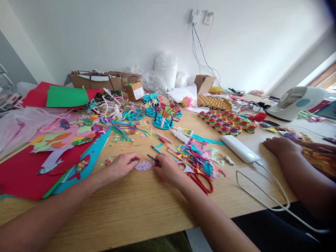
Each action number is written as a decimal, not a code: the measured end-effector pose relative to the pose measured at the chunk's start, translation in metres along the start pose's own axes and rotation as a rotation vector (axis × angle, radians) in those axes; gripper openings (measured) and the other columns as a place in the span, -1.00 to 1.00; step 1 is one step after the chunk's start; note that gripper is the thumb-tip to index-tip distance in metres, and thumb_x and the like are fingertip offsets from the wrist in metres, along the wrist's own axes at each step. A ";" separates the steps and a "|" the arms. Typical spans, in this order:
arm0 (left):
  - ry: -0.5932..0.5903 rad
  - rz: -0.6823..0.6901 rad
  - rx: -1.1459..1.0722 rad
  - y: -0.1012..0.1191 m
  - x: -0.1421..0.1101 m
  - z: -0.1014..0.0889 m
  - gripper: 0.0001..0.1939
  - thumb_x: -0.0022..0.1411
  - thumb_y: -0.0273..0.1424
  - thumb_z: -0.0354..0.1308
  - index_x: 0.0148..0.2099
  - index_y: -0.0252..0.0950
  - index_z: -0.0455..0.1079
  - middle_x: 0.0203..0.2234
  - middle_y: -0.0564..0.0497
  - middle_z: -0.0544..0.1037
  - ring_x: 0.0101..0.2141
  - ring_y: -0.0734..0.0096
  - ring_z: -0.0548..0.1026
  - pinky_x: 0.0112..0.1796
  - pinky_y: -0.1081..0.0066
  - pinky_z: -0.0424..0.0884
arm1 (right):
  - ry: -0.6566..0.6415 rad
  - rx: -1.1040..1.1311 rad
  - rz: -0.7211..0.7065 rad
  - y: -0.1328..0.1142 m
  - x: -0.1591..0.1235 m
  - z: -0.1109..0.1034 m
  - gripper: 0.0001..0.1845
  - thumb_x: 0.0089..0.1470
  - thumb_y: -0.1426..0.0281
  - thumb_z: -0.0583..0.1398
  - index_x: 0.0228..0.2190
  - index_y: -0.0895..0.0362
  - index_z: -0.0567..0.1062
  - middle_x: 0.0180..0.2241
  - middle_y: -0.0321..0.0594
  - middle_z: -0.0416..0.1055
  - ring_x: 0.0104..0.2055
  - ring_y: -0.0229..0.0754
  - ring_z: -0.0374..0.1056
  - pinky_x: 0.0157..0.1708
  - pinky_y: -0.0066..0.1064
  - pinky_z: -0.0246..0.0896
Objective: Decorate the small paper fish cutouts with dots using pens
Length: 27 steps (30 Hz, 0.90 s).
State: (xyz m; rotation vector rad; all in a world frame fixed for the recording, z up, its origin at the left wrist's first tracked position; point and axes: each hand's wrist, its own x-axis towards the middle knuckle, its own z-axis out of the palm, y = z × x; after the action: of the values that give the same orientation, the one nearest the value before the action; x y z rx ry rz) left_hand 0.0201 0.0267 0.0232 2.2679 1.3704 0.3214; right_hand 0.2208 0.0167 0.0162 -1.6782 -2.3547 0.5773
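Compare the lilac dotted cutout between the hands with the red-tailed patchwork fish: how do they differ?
The lilac cutout is pale with small dark dots; the patchwork fish has bright multicolored patches. The lilac cutout lies on the table, the patchwork fish on stacked sheets. The lilac cutout looks nearly level in view, while the patchwork fish slants. Both look flat and rounded.

Your right hand [168,168] hides part of the pen [152,158]. The dots on the purple cutout [143,166] are too small for you to identify as drawn or glued. The frame cuts off your left forearm [60,206], your right forearm [212,218], the co-worker's arm [301,175] and the plastic bag [13,129].
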 end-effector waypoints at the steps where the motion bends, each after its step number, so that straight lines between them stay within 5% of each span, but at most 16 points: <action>1: -0.005 -0.007 -0.012 0.000 0.001 0.000 -0.76 0.20 -0.41 -0.10 -0.18 -0.28 0.37 -0.32 0.01 0.53 -0.31 0.35 0.48 -0.30 0.44 0.36 | 0.005 0.004 0.001 0.001 0.000 0.001 -0.92 -0.02 0.51 0.11 -0.41 0.16 0.41 -0.33 -0.16 0.39 -0.29 -0.19 0.29 -0.37 -0.46 0.03; 8: -0.049 0.008 0.035 -0.005 0.006 0.008 -0.73 0.06 -0.53 0.03 -0.15 -0.27 0.35 -0.37 0.04 0.48 -0.36 0.40 0.44 -0.33 0.45 0.34 | 0.011 0.026 0.004 0.002 0.002 0.002 -0.83 -0.01 0.50 0.12 -0.30 0.17 0.43 -0.30 -0.14 0.42 -0.28 -0.18 0.31 -0.36 -0.45 0.05; 14: -0.100 0.070 0.153 -0.002 0.009 0.005 -0.86 0.24 -0.37 0.11 -0.20 -0.35 0.36 -0.28 -0.01 0.44 -0.26 0.32 0.43 -0.23 0.23 0.37 | -0.013 0.028 0.024 0.000 0.001 -0.002 -0.88 -0.02 0.48 0.13 -0.38 0.18 0.46 -0.32 -0.14 0.42 -0.27 -0.17 0.31 -0.35 -0.45 0.05; 27: -0.130 0.073 0.224 -0.002 0.014 0.004 -0.79 0.29 -0.32 0.08 -0.11 -0.34 0.35 -0.20 -0.05 0.45 -0.25 0.32 0.45 -0.23 0.21 0.42 | -0.004 0.054 0.045 0.000 -0.001 -0.008 -0.87 -0.03 0.50 0.16 -0.37 0.19 0.48 -0.30 -0.12 0.41 -0.23 -0.16 0.29 -0.32 -0.46 0.06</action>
State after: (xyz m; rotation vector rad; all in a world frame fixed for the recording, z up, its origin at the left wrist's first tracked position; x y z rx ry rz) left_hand 0.0269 0.0387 0.0181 2.4764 1.3156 0.0427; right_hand 0.2245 0.0175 0.0236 -1.7117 -2.2887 0.6461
